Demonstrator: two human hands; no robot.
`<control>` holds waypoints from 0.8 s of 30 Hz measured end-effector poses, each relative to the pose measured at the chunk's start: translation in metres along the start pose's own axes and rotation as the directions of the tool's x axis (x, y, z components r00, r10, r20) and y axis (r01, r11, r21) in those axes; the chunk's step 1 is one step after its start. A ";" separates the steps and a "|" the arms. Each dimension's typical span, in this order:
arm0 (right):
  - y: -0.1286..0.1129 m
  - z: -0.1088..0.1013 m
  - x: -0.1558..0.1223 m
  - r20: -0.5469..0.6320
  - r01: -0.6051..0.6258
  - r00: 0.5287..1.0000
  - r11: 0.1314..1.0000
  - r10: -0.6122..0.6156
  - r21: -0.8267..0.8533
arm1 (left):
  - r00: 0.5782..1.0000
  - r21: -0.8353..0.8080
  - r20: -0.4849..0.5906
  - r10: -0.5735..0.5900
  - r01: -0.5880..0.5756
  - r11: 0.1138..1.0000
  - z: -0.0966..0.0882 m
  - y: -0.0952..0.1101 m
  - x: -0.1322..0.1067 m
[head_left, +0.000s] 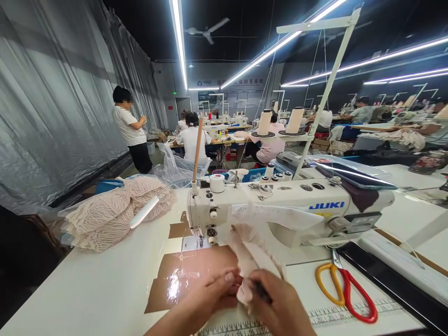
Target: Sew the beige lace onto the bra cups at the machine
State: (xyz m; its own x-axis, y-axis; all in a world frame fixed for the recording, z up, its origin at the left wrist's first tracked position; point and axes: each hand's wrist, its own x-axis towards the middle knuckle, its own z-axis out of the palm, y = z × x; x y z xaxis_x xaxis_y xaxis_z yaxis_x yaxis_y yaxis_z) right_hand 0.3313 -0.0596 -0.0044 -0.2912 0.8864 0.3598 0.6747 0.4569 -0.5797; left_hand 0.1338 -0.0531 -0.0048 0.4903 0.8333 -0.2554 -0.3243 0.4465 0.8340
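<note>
My left hand [210, 296] and my right hand [278, 305] meet at the near edge of the white sewing table [105, 289], both pinched on a small piece of pale pink fabric [250, 259]. The fabric rises from my fingers toward the white JUKI sewing machine [280, 205]. A dark slim object shows under my right fingers; I cannot make it out. The machine's needle area [201, 238] stands just beyond my left hand, above a shiny brown plate [185, 275].
Scissors with a yellow and a red handle [345, 287] lie right of my hands. A heap of beige lace [112, 212] sits at the table's left. Thread cones [280, 121] stand behind the machine. Other people sit and stand at tables farther back.
</note>
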 end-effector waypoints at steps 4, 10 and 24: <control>-0.009 0.033 -0.011 0.319 0.150 0.931 0.982 -0.178 0.112 | 1.000 -0.054 -0.022 0.021 -0.022 0.998 0.023 -0.005 0.021; 0.007 0.007 -0.008 -0.030 -0.012 0.999 0.981 0.019 0.194 | 0.994 -0.014 -0.083 0.066 -0.067 0.998 0.027 -0.004 0.023; 0.060 -0.039 0.006 -0.103 -0.431 0.902 0.881 0.419 -0.196 | 0.978 -0.025 -0.206 -0.027 0.022 0.999 0.026 0.005 0.012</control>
State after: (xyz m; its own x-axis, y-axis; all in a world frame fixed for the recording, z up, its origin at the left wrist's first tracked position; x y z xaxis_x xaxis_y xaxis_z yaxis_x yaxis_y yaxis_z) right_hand 0.3963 -0.0303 -0.0087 0.0897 0.9836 0.1566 0.8528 0.0053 -0.5222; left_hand 0.1594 -0.0491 0.0090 0.3218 0.8702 -0.3731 -0.3336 0.4730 0.8155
